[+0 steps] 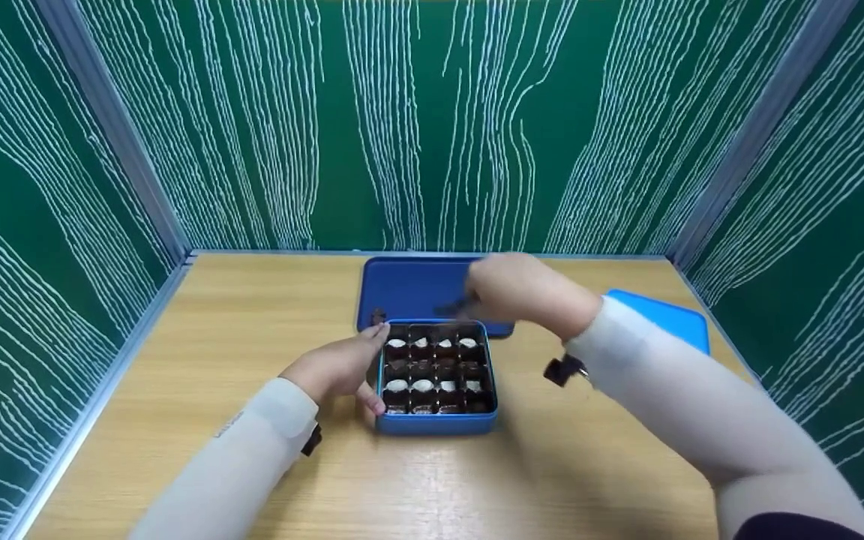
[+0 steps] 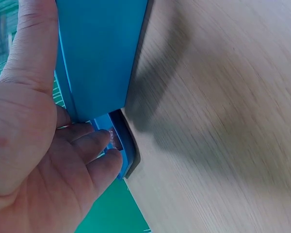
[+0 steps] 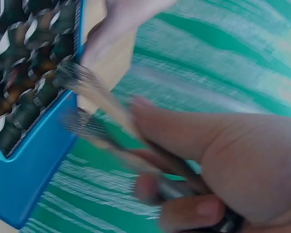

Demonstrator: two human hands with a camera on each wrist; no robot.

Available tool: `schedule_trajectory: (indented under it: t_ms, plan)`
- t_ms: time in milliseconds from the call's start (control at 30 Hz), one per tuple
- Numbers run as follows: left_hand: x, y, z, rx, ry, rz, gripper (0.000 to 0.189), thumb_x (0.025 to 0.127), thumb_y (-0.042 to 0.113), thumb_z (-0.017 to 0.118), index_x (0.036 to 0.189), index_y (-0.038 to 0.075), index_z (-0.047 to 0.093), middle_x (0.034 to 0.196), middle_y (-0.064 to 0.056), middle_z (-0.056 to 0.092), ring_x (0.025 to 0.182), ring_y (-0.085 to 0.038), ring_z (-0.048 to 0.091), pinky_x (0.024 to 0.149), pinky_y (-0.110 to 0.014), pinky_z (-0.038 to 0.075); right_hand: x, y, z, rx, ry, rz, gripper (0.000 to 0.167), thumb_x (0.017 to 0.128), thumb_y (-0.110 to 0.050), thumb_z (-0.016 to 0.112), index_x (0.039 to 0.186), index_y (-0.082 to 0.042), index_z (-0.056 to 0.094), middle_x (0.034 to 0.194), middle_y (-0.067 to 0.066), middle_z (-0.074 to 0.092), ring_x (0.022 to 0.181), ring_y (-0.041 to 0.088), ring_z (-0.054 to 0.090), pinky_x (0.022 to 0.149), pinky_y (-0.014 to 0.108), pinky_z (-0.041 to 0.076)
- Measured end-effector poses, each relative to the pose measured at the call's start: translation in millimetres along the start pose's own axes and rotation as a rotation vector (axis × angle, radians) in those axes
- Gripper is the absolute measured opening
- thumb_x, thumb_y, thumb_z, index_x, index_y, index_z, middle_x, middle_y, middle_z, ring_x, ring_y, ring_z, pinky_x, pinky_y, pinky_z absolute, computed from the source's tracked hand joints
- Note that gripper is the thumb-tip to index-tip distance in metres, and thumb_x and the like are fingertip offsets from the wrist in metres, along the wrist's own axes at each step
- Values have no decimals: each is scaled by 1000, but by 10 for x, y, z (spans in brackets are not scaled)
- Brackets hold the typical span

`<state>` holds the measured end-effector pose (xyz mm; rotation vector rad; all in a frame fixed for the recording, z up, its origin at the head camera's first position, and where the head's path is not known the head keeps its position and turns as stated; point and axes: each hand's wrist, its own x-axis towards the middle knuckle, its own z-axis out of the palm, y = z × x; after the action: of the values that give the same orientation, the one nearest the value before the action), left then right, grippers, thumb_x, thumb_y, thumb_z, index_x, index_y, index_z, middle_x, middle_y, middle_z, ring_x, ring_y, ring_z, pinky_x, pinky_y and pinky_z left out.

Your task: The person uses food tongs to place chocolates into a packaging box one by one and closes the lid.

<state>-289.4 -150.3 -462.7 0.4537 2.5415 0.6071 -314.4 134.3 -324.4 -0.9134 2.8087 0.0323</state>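
Note:
A blue box (image 1: 436, 425) stands on the table, its divided insert filled with rows of white-topped and dark chocolates (image 1: 422, 385). My left hand (image 1: 342, 365) grips its left side, thumb along the wall and fingers bent round the far corner, as the left wrist view (image 2: 53, 131) shows. In my right hand (image 1: 511, 289) are tongs (image 3: 121, 116), held above the far right corner of the box. The tong arms stand apart, their blurred tips without anything visible between them. One brown chocolate (image 1: 378, 316) lies on the dark blue tray (image 1: 402, 281) behind the box.
A bright blue lid-like piece (image 1: 664, 322) lies at the right rear, partly behind my right forearm. Green walls with white lines (image 1: 432, 127) enclose the wooden table (image 1: 252, 300) at the back and both sides.

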Motion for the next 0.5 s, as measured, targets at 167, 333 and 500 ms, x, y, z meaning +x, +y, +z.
schedule_trajectory:
  t_ms: [167,333,500]
  plan:
    - [8,-29,-13,6,2,-2,153,75,45,102,184,17,-1,194,-6,-7,179,-38,9,147,-57,13,525,214,304,59,130,64,34,102,-40,85,83,-12,79,79,-1,71,64,15,53,59,31,49]
    - [-1,-3,-7,-29,-7,-28,151,77,39,102,184,21,-3,194,-4,-9,178,-39,7,147,-59,11,923,325,607,145,87,127,43,102,-42,85,73,-18,66,71,-5,59,63,14,50,58,30,45]
    - [-18,8,-13,-62,0,-49,150,76,35,101,184,23,-2,194,-2,-9,177,-41,15,146,-60,9,1117,318,738,195,27,141,58,105,-43,83,64,-22,49,61,-9,40,58,12,39,56,30,35]
